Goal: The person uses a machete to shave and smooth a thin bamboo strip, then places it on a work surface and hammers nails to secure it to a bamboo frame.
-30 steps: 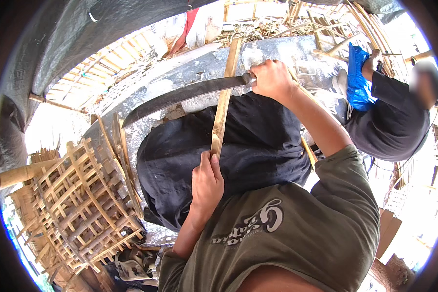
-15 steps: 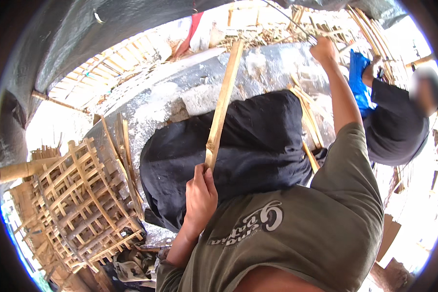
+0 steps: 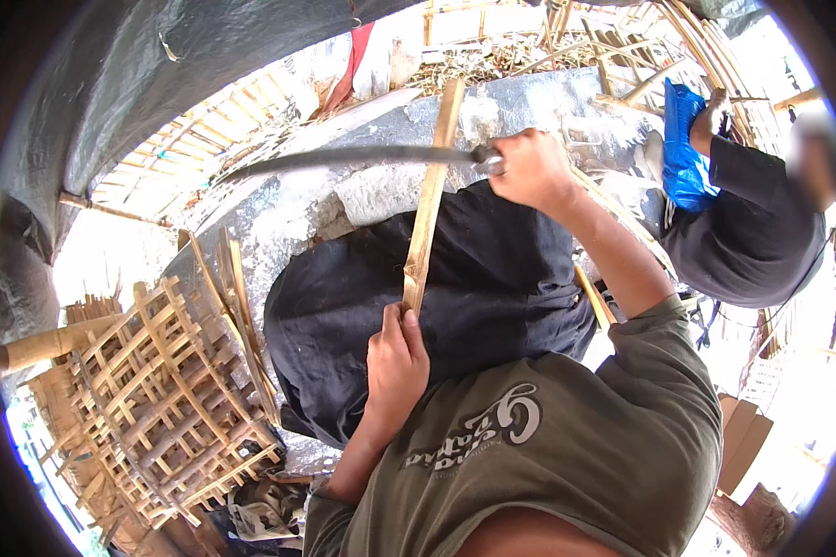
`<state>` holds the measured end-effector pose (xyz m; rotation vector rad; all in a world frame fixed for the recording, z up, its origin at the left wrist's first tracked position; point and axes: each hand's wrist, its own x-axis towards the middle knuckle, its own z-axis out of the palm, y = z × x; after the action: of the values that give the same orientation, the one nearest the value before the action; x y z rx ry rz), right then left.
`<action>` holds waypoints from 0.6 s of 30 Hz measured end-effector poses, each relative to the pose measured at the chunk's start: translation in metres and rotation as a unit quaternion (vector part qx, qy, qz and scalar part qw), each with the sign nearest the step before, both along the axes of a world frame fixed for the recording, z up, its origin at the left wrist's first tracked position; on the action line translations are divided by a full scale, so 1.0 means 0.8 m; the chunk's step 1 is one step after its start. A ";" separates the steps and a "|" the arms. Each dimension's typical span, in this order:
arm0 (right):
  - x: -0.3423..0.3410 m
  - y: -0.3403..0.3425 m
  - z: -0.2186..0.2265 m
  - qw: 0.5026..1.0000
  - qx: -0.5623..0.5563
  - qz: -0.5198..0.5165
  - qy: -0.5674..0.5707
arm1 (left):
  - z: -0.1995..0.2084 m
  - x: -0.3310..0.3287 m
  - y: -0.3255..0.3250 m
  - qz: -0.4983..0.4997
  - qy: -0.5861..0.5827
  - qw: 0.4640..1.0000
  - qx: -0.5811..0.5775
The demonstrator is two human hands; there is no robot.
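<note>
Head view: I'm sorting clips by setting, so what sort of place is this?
Probably an outdoor bamboo-craft work yard. The left hand steadies a bamboo strip, the right hand holds a long curved blade, and stacked bamboo lattice frames sit beside them.

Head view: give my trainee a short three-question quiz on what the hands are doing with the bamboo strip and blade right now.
1. True or false: the left hand grips the lower end of the bamboo strip.
2. Which hand holds the long blade? A) left B) right C) neither
3. Fill in: the blade lies roughly ____ across the upright strip, near its top.

Key:
1. True; the strip rises from that hand over the dark cloth.
2. B; the right hand closes on the handle, with the blade reaching out to the person's left.
3. Crosswise; whether its edge touches the strip cannot be told.
</note>
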<state>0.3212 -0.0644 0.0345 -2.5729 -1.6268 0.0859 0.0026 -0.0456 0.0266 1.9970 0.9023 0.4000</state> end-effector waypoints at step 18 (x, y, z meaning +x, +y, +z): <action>0.050 0.022 -0.024 0.997 0.004 0.019 -0.070 | 0.006 -0.015 0.005 -0.038 -0.010 0.999 0.009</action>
<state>0.3612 -0.0469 0.0150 -2.5968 -1.7188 -0.1008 -0.0096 -0.0418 0.0312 2.0340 0.8097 0.3865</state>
